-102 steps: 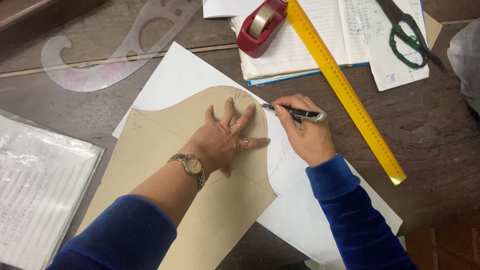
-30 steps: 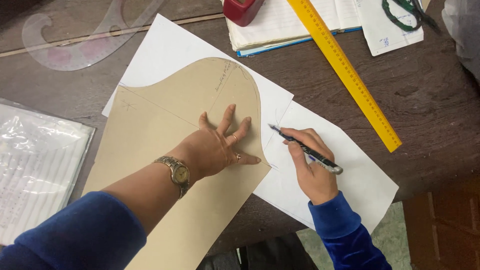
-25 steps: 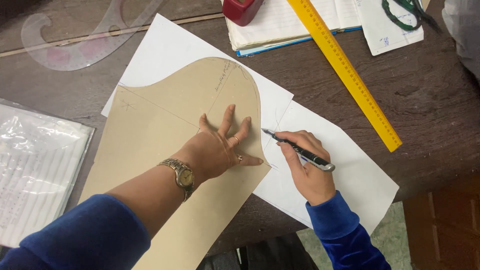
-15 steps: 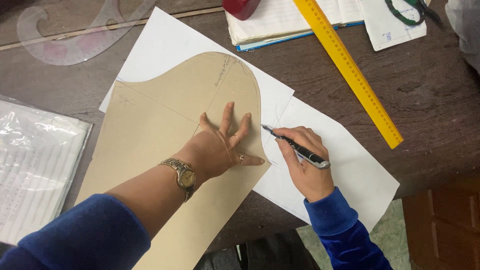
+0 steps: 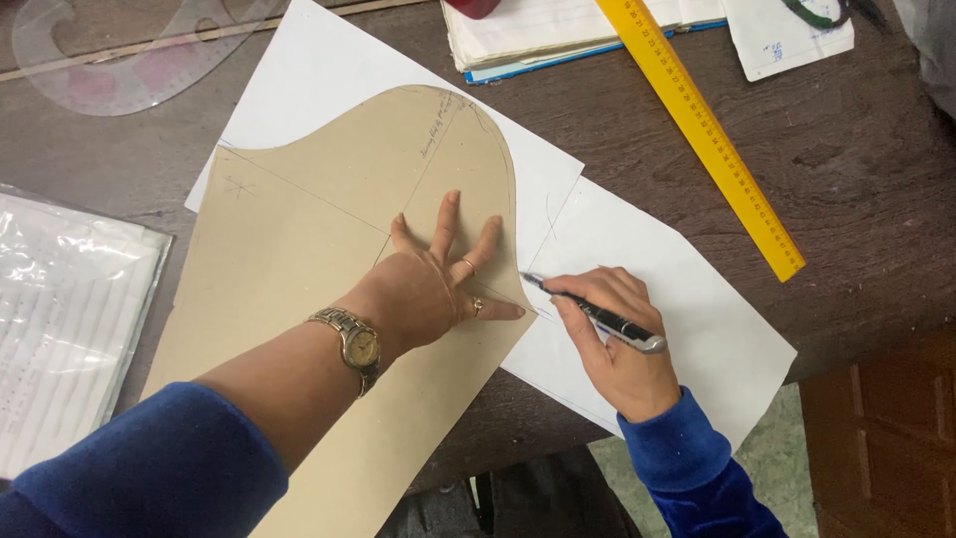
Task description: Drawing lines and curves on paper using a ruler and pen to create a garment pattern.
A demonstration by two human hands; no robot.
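Two hands are working at the curved right edge of a tan card pattern (image 5: 319,239), and I am watching them from above on the head camera. That pattern is lying flat over a white paper sheet (image 5: 687,319), its rounded top pointing away from the person and its long lower end running off the near edge of the dark wooden table (image 5: 866,199).

I am seeing the left hand (image 5: 438,289) pressing palm-down on the pattern, fingers fanned wide and flat, thumb stretched toward the card's right edge; it is gripping nothing, only bearing down. A gold wristwatch (image 5: 351,339) is sitting on that wrist above a blue sleeve (image 5: 149,468).

Just right of the pattern, the right hand (image 5: 617,344) is pinching a black pen (image 5: 593,314) between thumb and fingers, the tip touching the white paper right against the card's edge. The heel of this hand is resting on the paper.

Open white paper is stretching right of the pattern, out to the sheet's own corner. Farther right, well apart, a yellow ruler (image 5: 702,130) is lying on a slant across bare wood. Above the pattern, a stack of notebooks (image 5: 558,35) is crowding the far edge. Left of the pattern, a clear plastic sleeve of papers (image 5: 70,319) is lying close, and a clear curve template (image 5: 119,55) is resting up beyond it.
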